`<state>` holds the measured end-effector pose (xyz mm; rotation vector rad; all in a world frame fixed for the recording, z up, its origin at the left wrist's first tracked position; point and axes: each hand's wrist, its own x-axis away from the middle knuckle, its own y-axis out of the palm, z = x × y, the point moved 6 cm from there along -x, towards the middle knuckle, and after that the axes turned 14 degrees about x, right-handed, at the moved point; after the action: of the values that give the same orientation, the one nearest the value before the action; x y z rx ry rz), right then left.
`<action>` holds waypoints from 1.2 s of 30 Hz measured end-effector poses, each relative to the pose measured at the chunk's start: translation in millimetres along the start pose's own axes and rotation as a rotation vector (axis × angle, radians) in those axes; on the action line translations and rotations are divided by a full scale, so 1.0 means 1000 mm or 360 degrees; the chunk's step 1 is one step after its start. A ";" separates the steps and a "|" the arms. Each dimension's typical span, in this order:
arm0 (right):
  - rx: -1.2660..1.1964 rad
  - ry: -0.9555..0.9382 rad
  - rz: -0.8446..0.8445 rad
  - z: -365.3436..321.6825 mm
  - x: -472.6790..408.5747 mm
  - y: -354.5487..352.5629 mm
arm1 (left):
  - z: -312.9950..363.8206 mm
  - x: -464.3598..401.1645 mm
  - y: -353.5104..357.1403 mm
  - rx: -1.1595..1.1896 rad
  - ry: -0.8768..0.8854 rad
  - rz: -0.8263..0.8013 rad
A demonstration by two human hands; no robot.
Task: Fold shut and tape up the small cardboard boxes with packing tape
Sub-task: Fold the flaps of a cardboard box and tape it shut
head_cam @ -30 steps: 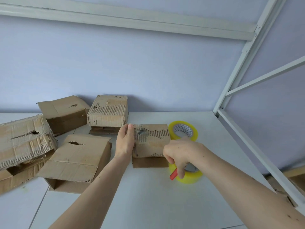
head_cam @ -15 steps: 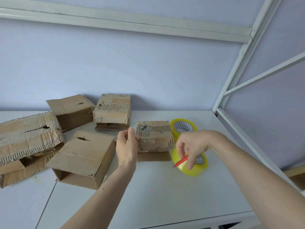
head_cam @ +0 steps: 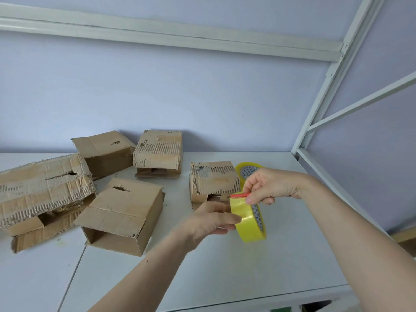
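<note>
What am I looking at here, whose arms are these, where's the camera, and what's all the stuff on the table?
There is no machine: these are a person's two bare arms, filmed by one wide-angle camera worn on the head, looking forward and down. On the white table lie five worn cardboard boxes; the small box nearest the hands is the one just behind them. The left hand grips a yellow tape roll, held up off the table. The right hand pinches the red tab at the tape's loose end. A second tape roll lies behind the small box, partly hidden. White metal bars stand to the right.
</note>
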<state>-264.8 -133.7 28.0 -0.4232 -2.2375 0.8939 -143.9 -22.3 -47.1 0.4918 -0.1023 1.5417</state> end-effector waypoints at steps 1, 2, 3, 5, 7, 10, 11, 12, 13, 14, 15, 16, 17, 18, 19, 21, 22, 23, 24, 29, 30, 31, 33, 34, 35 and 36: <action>0.0003 -0.0002 -0.0004 0.000 0.001 0.000 | -0.003 -0.003 0.004 0.0017 0.0015 0.0007; -0.0006 -0.0005 -0.0002 -0.001 0.001 0.000 | -0.005 -0.005 0.007 0.0065 0.0026 0.0044; -0.0023 -0.0012 0.0003 -0.001 0.003 0.000 | -0.007 -0.008 0.009 0.0144 0.0034 0.0073; -0.0064 -0.0026 0.0001 -0.002 0.007 -0.001 | -0.009 -0.010 0.014 0.0368 0.0031 0.0061; 0.0031 -0.0025 -0.0016 -0.003 0.013 -0.004 | -0.010 -0.008 0.019 0.0512 0.0034 0.0050; 0.0329 -0.0006 -0.0028 -0.007 0.014 -0.006 | -0.008 -0.004 0.020 0.0561 0.0038 0.0089; 0.0362 0.0000 0.0007 -0.009 0.012 -0.006 | -0.007 -0.003 0.021 0.0574 0.0028 0.0081; 0.0344 0.0005 0.0060 -0.012 0.010 -0.006 | -0.006 -0.002 0.021 0.0597 0.0014 0.0072; 0.0299 0.0009 0.0113 -0.013 0.008 -0.006 | -0.004 -0.001 0.020 0.0603 -0.0001 0.0069; 0.0265 0.0007 0.0157 -0.015 0.006 -0.007 | -0.002 0.001 0.019 0.0588 -0.0013 0.0074; 0.0263 -0.0004 0.0194 -0.016 0.005 -0.007 | 0.000 0.002 0.017 0.0563 -0.0018 0.0080; 0.0288 -0.0026 0.0232 -0.018 0.003 -0.008 | 0.002 0.003 0.015 0.0546 -0.0018 0.0094; 0.0324 -0.0062 0.0280 -0.020 0.001 -0.007 | 0.004 0.005 0.013 0.0544 -0.0011 0.0109; 0.0357 -0.0104 0.0350 -0.024 -0.001 -0.008 | 0.006 0.007 0.011 0.0558 -0.0003 0.0127; 0.0377 -0.0146 0.0444 -0.027 -0.003 -0.009 | 0.008 0.009 0.009 0.0579 0.0009 0.0143; 0.0338 -0.0208 0.0642 -0.032 -0.006 -0.015 | 0.013 0.013 0.008 0.0633 0.0041 0.0188; 0.0320 -0.0224 0.0709 -0.035 -0.008 -0.019 | 0.013 0.014 0.006 0.0639 0.0057 0.0221; 0.0351 -0.0223 0.0756 -0.036 -0.010 -0.024 | 0.012 0.015 0.005 0.0636 0.0077 0.0246; 0.0419 -0.0204 0.0784 -0.038 -0.012 -0.026 | 0.013 0.018 0.006 0.0646 0.0093 0.0243; 0.0705 -0.0032 0.0861 -0.039 -0.024 -0.030 | 0.021 0.022 0.004 0.0645 0.0162 0.0198; 0.0811 -0.0008 0.0893 -0.043 -0.024 -0.031 | 0.021 0.022 0.002 0.0657 0.0161 0.0204; 0.0873 -0.0006 0.0940 -0.047 -0.024 -0.033 | 0.020 0.022 0.001 0.0690 0.0144 0.0215; 0.0844 -0.0031 0.1056 -0.054 -0.026 -0.040 | 0.018 0.026 0.004 0.0725 0.0095 0.0209; 0.0810 -0.0040 0.1084 -0.056 -0.028 -0.044 | 0.016 0.027 0.006 0.0749 0.0059 0.0206; 0.0814 -0.0043 0.1083 -0.058 -0.032 -0.045 | 0.014 0.029 0.007 0.0776 0.0029 0.0204; 0.0857 -0.0041 0.1063 -0.059 -0.037 -0.044 | 0.013 0.030 0.009 0.0796 0.0017 0.0191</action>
<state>-199.7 -155.9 73.2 -0.9163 -1.7713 1.7859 -148.6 0.7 -22.5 0.8837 0.2742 1.6884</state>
